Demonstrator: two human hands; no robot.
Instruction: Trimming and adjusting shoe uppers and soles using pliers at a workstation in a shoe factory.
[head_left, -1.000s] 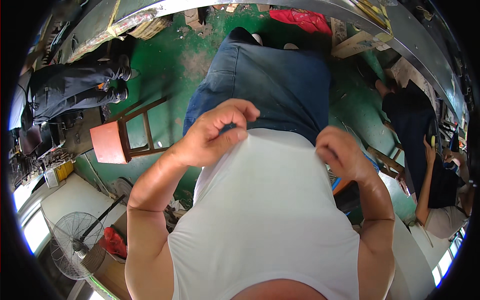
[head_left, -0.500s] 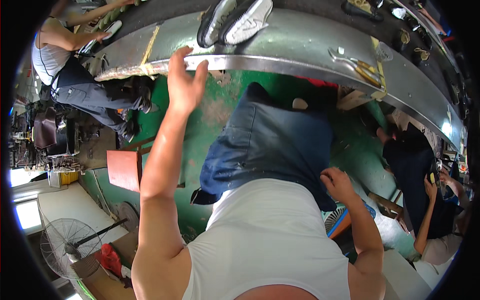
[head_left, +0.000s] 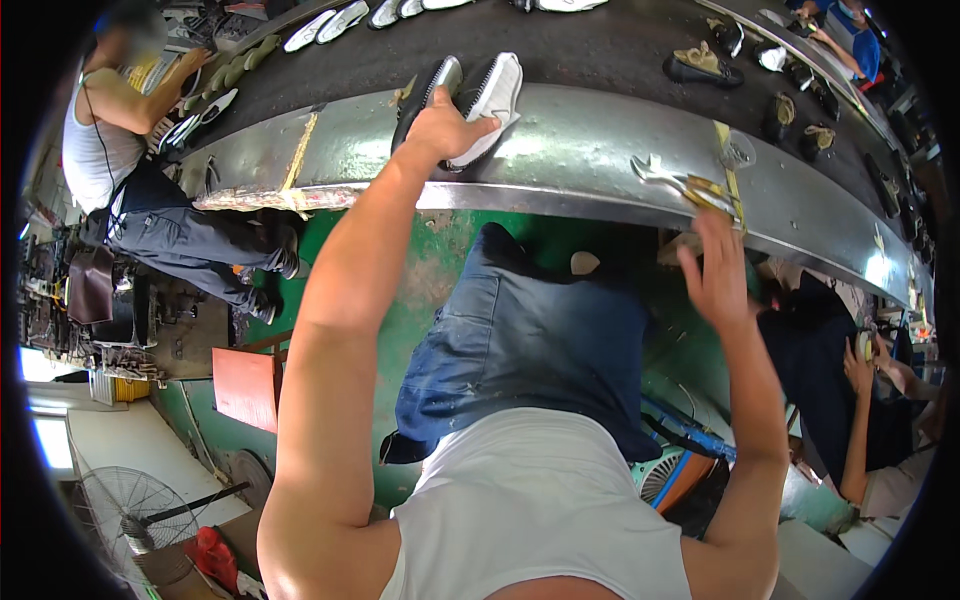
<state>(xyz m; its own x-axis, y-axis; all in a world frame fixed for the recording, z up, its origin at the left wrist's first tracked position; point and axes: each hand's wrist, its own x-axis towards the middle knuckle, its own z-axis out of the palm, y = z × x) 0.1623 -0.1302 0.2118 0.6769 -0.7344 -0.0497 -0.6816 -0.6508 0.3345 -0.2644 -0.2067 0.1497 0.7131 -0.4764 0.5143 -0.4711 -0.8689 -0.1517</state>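
Observation:
My left hand (head_left: 443, 131) lies over the heel end of a pair of shoes on the bench. Its thumb and index finger are spread apart; the other fingers are hidden. Beneath it is the darker shoe (head_left: 446, 76), with a black sole edge. The thumb reaches across to the white shoe (head_left: 497, 98), whose sole edge has dark stitching. My right hand (head_left: 722, 268), slightly blurred, is raised at the bench's front edge with fingers stretched out and nothing in them. Just beyond its fingertips lies a metal hand tool with yellow handles (head_left: 690, 184).
The metal bench ledge (head_left: 560, 130) runs across in front of me, with a dark surface (head_left: 590, 60) behind it carrying several shoes. At the left a person (head_left: 105, 130) handles shoes; another person's hands (head_left: 862, 360) work at the right. A fan (head_left: 130, 525) stands lower left.
My left hand has moved forward from the bench edge onto the pair of shoes. My right hand has risen from beside my waist toward the yellow-handled tool. The view has shifted, showing more bench.

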